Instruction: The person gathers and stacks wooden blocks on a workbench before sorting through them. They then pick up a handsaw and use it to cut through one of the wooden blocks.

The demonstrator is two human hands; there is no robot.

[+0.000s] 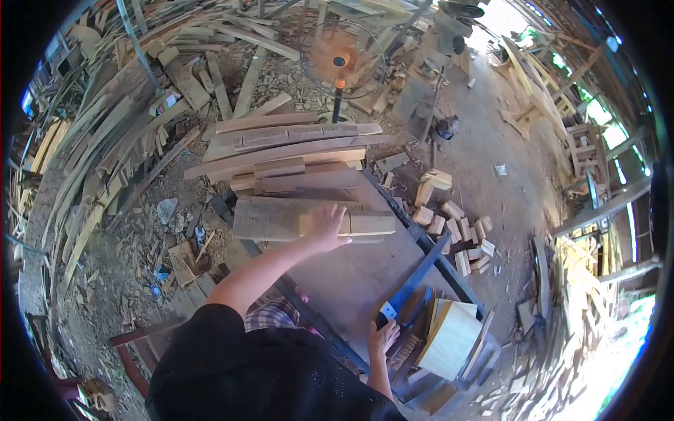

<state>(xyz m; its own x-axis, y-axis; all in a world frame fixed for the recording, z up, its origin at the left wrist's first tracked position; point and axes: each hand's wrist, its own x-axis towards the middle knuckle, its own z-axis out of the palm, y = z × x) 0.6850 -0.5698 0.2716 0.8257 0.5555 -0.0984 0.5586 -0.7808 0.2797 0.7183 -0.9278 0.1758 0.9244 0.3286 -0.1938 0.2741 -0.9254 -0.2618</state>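
Observation:
My left hand (326, 229) reaches over a short, pale wooden block (372, 224), its fingers across the top and its thumb at the near side. This block lies along a wide, weathered plank (267, 219) on the workbench (344, 270). Lower right, my right hand (382, 338) is closed at the dark handle of a handsaw (415, 275). The saw's bluish blade slants up and right across the bench's dark edge. Part of the handle is hidden by my fingers.
Several boards (281, 151) are stacked at the bench's far end, with an orange fan (338, 62) beyond. Cut blocks (456, 228) lie on the floor to the right. A pale sheet (449, 337) lies beside tools near my right hand. Piled timber (105, 140) fills the left.

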